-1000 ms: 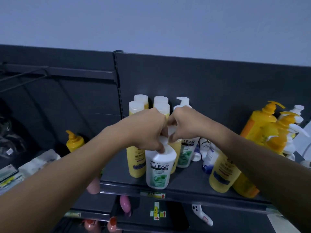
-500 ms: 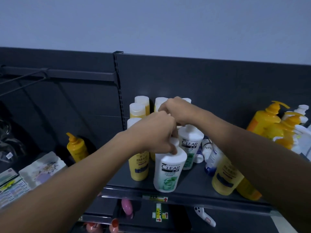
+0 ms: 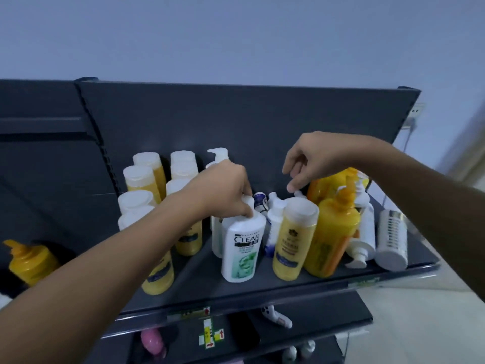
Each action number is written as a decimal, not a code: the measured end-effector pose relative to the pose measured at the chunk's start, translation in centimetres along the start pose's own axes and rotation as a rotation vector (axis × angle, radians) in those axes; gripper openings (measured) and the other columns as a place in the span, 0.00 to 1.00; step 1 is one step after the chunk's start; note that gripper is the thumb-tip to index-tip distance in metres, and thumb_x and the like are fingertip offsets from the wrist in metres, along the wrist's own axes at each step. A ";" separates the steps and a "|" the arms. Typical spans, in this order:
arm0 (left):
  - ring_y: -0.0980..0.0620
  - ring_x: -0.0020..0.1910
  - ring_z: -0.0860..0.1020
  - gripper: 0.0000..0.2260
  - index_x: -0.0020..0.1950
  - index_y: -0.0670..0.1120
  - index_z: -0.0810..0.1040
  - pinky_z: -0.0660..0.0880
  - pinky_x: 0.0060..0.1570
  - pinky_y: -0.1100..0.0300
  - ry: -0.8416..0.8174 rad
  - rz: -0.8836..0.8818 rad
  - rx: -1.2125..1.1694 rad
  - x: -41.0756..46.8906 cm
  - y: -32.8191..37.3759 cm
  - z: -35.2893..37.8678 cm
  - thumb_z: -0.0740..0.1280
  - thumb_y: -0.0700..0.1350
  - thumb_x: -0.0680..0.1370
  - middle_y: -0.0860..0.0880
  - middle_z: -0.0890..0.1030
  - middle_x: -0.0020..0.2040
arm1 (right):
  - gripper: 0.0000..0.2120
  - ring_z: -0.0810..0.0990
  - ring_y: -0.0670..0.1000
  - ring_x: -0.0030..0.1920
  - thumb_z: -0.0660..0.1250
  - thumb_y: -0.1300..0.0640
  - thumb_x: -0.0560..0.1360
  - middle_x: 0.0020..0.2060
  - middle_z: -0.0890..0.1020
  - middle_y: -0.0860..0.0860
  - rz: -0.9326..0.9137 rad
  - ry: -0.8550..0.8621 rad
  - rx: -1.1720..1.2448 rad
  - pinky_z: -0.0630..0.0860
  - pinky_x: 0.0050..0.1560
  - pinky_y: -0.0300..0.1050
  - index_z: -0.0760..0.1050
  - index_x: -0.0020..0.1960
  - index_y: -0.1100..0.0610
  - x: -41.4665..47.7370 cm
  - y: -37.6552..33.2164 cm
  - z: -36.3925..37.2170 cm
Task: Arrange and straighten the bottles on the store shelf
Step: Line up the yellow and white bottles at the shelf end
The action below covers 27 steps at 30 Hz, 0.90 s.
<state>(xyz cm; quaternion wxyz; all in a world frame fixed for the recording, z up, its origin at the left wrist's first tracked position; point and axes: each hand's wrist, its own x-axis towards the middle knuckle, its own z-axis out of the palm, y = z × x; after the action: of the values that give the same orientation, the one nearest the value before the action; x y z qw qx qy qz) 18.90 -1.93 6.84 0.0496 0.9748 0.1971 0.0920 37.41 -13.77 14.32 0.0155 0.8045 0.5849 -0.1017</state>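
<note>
Now | left hand (image 3: 225, 191) grips the cap of the white shampoo bottle (image 3: 241, 248), upright near the shelf (image 3: 199, 281) front | right hand (image 3: 312, 164) hovers loose, holding nothing, above small bottles (image 3: 275, 216) | bottle likely stiff, smooth, slippery plastic; steadier gripped round the body.

Blue wall (image 3: 236, 35) behind; socket (image 3: 416, 111) with cable (image 3: 406, 144) at right; pale floor (image 3: 420, 324) below.
</note>
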 end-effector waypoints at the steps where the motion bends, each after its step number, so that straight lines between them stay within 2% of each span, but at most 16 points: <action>1: 0.53 0.34 0.79 0.14 0.43 0.49 0.88 0.80 0.36 0.51 0.006 0.003 0.009 0.2 0.0 0.1 0.75 0.58 0.68 0.50 0.83 0.31 | 0.23 0.84 0.42 0.48 0.81 0.39 0.65 0.43 0.86 0.39 0.010 -0.024 -0.006 0.81 0.55 0.45 0.84 0.56 0.47 -0.4 0.3 0.4; 5: 0.58 0.30 0.74 0.13 0.43 0.50 0.88 0.74 0.32 0.57 0.012 -0.012 0.001 0.0 0.1 0.3 0.76 0.58 0.70 0.52 0.80 0.29 | 0.22 0.84 0.46 0.48 0.80 0.39 0.65 0.43 0.86 0.42 0.032 -0.092 -0.005 0.83 0.53 0.49 0.83 0.54 0.48 -1.2 0.7 2.4; 8: 0.56 0.36 0.77 0.13 0.50 0.52 0.88 0.77 0.37 0.56 -0.004 -0.015 -0.020 -0.4 0.1 0.3 0.76 0.59 0.71 0.54 0.83 0.36 | 0.23 0.82 0.47 0.45 0.80 0.40 0.66 0.43 0.84 0.44 0.031 -0.074 -0.076 0.83 0.48 0.48 0.82 0.54 0.50 -1.1 0.3 3.7; 11: 0.54 0.43 0.78 0.19 0.59 0.53 0.85 0.79 0.45 0.54 -0.052 -0.034 -0.011 -1.1 -0.3 -0.3 0.77 0.58 0.71 0.55 0.83 0.44 | 0.22 0.82 0.48 0.43 0.80 0.41 0.65 0.43 0.83 0.47 0.043 -0.063 -0.146 0.80 0.41 0.46 0.81 0.52 0.52 -0.8 -0.1 4.8; 13: 0.55 0.46 0.79 0.19 0.57 0.53 0.85 0.80 0.48 0.53 -0.086 -0.072 0.016 -2.0 -1.2 -1.1 0.78 0.58 0.70 0.56 0.84 0.46 | 0.22 0.86 0.51 0.41 0.81 0.43 0.65 0.44 0.84 0.50 0.074 -0.103 -0.102 0.82 0.37 0.46 0.80 0.51 0.54 -0.5 0.1 5.2; 17: 0.57 0.46 0.80 0.14 0.49 0.56 0.83 0.81 0.47 0.54 -0.131 -0.189 0.118 -4.7 -3.9 -3.6 0.79 0.59 0.68 0.59 0.80 0.43 | 0.22 0.88 0.55 0.40 0.83 0.49 0.64 0.46 0.84 0.53 0.111 -0.143 0.004 0.86 0.35 0.47 0.80 0.52 0.56 0.1 0.3 5.5; 20: 0.57 0.47 0.78 0.19 0.52 0.58 0.80 0.80 0.49 0.53 -0.215 -0.291 0.202 -6.9 -6.0 -5.3 0.79 0.63 0.66 0.59 0.79 0.46 | 0.21 0.88 0.55 0.39 0.84 0.49 0.62 0.44 0.85 0.53 0.081 -0.132 0.009 0.86 0.34 0.47 0.81 0.49 0.56 0.1 0.1 5.6; 23: 0.55 0.48 0.78 0.24 0.55 0.61 0.78 0.80 0.50 0.54 -0.307 -0.375 0.295 -8.8 -7.6 -5.8 0.78 0.67 0.64 0.58 0.79 0.50 | 0.20 0.88 0.53 0.36 0.83 0.48 0.56 0.41 0.86 0.48 -0.006 -0.129 0.025 0.86 0.37 0.54 0.83 0.45 0.50 -0.2 -0.1 5.2; 27: 0.54 0.47 0.78 0.25 0.56 0.61 0.78 0.80 0.50 0.52 -0.279 -0.422 0.322 -10.2 -8.8 -5.1 0.77 0.68 0.63 0.58 0.78 0.49 | 0.18 0.87 0.47 0.39 0.81 0.48 0.56 0.38 0.87 0.42 -0.092 -0.100 -0.021 0.86 0.42 0.54 0.85 0.45 0.48 -1.2 -1.5 2.6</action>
<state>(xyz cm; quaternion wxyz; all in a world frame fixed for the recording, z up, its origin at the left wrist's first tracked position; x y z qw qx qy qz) 5.36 2.44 9.00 -0.0608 0.9108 0.3988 -0.0876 35.31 -14.79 12.16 0.0485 0.7705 0.6208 -0.1364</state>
